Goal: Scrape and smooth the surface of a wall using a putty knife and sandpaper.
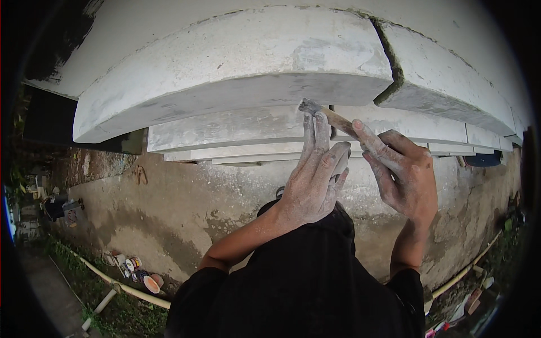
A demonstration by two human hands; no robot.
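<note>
My right hand (pixel 404 172) grips the wooden handle of a paintbrush (pixel 332 119), its bristle tip pressed against the underside of a grey-white stepped concrete cornice (pixel 236 62). Beside the brush head, my left hand (pixel 315 180) is dusted with white powder, its fingers stretched upward and the fingertips touching the moulding. A dark crack (pixel 391 67) splits the cornice just right of the brush. Both forearms rise from my black shirt at the bottom.
Far below lies stained concrete ground (pixel 186 208). A pale hose or pipe (pixel 118 284) runs along the grass at lower left, with several small paint cans and a bowl (pixel 138 273) beside it. More clutter sits at the lower right.
</note>
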